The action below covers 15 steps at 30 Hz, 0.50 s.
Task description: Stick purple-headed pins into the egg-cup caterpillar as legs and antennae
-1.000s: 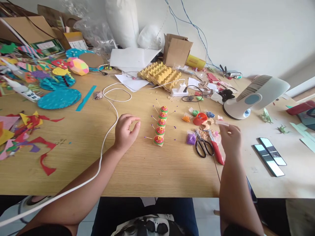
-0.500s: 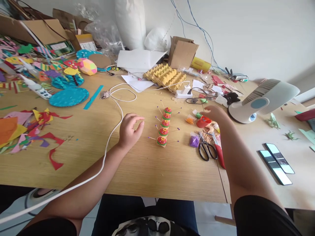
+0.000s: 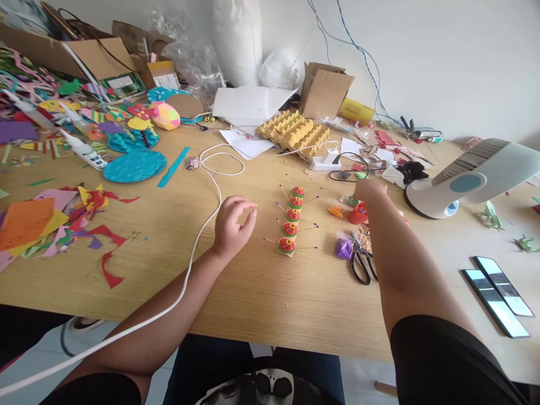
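Observation:
A row of several red, green and yellow decorated pieces (image 3: 289, 229) stands on the table (image 3: 253, 304), with thin purple-tipped pins sticking out on both sides. To the left of the row, my left hand (image 3: 235, 223) is half curled, thumb and fingers apart, holding nothing. My right hand (image 3: 370, 191) reaches over the small supplies at the right, beside a green packet (image 3: 353, 201) and above a red container (image 3: 358, 213); its fingertips are hidden. Nearer me lie a purple packet (image 3: 343, 247) and black-handled scissors (image 3: 361, 265).
A white cable (image 3: 188, 275) crosses my left forearm. Behind are a yellow egg tray (image 3: 295, 134), a power strip (image 3: 325, 163) and a cardboard box (image 3: 325, 93). A white fan (image 3: 464, 180) and phones (image 3: 498, 292) stand or lie right; paper scraps (image 3: 29, 222) lie left.
My right hand has moved inward over the green packet and the red container, its fingers now pointing down out of sight. The view has shifted slightly; my left hand keeps its pose beside the row.

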Available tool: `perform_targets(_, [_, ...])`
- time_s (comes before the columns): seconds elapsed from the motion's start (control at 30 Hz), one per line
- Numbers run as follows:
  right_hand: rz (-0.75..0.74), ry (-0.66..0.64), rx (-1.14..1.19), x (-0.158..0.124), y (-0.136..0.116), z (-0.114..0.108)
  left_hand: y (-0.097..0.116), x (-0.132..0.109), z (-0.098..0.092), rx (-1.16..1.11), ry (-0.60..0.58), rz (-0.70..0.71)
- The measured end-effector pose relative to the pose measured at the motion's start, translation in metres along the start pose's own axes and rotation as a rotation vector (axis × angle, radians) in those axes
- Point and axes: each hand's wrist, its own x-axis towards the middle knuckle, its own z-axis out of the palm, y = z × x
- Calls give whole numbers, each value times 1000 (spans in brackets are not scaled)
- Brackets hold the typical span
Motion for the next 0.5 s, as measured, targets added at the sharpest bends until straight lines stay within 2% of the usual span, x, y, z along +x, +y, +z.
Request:
perform_targets(0.17, [-3, -39, -3, -7, 1, 1, 2, 1, 0, 0, 9, 9])
perform_targets(0.27, [-12, 19, 10, -10, 3, -5, 1, 1, -1, 7, 17, -5])
perform_targets(0.4, [-43, 220, 162, -26, 15, -34, -1, 0, -1, -4, 31, 3])
perform_targets(0.5, [-67, 479, 397, -58, 31, -53, 0, 0, -2, -3, 33, 9])
